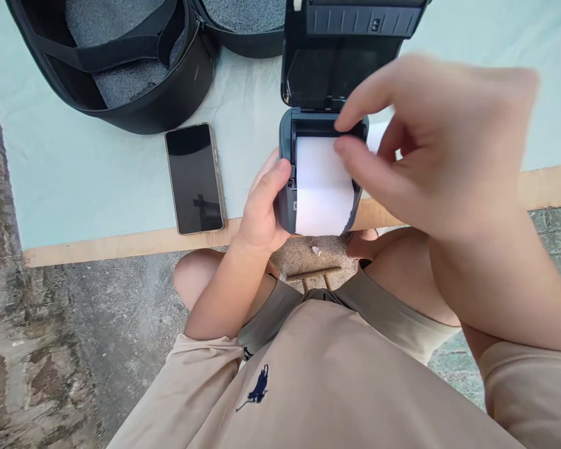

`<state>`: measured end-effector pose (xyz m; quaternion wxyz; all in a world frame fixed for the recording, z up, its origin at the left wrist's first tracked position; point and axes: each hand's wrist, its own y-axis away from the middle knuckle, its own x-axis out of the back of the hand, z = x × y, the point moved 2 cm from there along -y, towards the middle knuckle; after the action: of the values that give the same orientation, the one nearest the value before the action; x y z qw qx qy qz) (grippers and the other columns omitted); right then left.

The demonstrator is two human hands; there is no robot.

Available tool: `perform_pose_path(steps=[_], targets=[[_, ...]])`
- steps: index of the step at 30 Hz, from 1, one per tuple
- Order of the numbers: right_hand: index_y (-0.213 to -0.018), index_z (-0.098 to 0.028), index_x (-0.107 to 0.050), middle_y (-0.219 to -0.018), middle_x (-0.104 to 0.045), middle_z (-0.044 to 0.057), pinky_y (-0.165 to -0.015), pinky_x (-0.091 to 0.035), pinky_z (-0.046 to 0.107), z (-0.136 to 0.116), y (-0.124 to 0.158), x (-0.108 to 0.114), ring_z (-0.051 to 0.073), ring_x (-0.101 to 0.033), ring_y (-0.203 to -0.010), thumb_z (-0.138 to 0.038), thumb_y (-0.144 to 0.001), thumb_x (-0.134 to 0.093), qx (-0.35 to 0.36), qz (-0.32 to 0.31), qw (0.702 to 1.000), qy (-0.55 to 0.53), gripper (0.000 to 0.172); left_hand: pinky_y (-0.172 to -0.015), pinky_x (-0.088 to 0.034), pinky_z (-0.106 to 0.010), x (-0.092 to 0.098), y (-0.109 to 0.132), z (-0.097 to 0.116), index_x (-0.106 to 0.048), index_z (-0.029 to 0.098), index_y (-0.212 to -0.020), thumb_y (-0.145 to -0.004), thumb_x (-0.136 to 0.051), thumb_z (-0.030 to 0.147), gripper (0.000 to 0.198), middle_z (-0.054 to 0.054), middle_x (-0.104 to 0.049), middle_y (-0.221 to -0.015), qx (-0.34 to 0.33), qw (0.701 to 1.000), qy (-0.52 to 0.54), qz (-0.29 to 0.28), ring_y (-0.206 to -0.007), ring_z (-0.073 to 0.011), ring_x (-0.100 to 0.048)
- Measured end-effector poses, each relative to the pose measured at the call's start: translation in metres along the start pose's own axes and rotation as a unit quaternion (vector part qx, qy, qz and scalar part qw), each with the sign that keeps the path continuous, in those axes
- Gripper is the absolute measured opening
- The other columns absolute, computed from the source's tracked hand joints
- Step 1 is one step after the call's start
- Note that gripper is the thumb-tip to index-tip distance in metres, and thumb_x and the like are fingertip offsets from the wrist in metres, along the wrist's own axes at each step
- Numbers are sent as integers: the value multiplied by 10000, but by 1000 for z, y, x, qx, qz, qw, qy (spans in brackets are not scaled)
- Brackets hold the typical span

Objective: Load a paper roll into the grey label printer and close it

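My left hand grips the left side of a small dark portable printer, its thumb on the casing edge. The printer's black lid is swung up and back. White paper lies across the opening and hangs over the front edge, its end uneven. Over the right side of the printer hovers my right hand, slightly blurred. Its thumb and forefinger are a little apart at the paper's upper right corner, with nothing visible between them. That hand hides part of the printer's right side.
A smartphone lies left of the printer on the pale cloth. Behind it stands an open black zip case with grey foam and a strap. The table's wooden edge runs along the front, near my knees.
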<state>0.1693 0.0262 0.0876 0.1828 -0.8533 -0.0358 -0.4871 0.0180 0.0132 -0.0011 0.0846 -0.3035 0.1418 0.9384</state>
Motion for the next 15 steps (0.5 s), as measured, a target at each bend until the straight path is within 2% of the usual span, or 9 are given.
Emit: perform_pose_path(steps=[2, 5, 7, 10, 13, 15], targets=[[-931, -240, -639, -788, -646, -16, -575, -312, 312, -1, -1, -4, 139, -556, -656, -243, -812, -546, 37, -74, 992, 97, 151, -1008, -555, -426, 1, 1, -1, -658, 227, -962, -845, -566, 606, 408, -91, -721, -1062, 0, 1000, -3, 16, -1338, -326, -547], [-1068, -283, -614, -873, -674, 16, -563, -256, 318, 0, -2, -7, 196, -581, -712, -292, -848, -520, -13, -164, 967, 194, 239, -1021, -548, -400, 1, 2, -1, -656, 228, -958, -839, -621, 537, 334, -74, -714, -1067, -1, 1000, 0, 3, -1344, -311, -549], [-1136, -309, -595, -907, -684, 33, -560, -220, 324, -1, -4, -9, 218, -573, -705, -329, -845, -534, -22, -195, 954, 225, 298, -1044, -536, -384, 0, 2, 0, -652, 232, -976, -853, -638, 469, 267, -53, -710, -1078, -5, 1000, -3, -16, -1355, -294, -545], [-1115, -308, -602, -871, -683, 42, -548, -218, 331, -3, -7, -8, 215, -543, -656, -329, -828, -554, -21, -203, 951, 230, 291, -1073, -519, -373, -2, 3, 2, -646, 231, -1004, -885, -616, 434, 238, -36, -707, -1094, -14, 999, 3, -38, -1379, -279, -527], [-1095, -308, -601, -825, -681, 20, -573, -321, 342, -5, -7, -1, 205, -545, -645, -283, -790, -591, -28, -192, 962, 190, 306, -1077, -521, -376, -3, 3, 2, -650, 227, -1007, -883, -616, 442, 251, -41, -707, -1121, -11, 999, 10, -34, -1404, -289, -500], [-1103, -327, -605, -856, -691, -2, -614, -394, 355, -6, -4, 8, 181, -545, -622, -266, -765, -633, -29, -166, 979, 118, 344, -1073, -526, -391, -2, 3, 1, -657, 225, -981, -869, -624, 469, 271, -52, -711, -1134, -1, 1000, 2, -13, -1420, -304, -479]])
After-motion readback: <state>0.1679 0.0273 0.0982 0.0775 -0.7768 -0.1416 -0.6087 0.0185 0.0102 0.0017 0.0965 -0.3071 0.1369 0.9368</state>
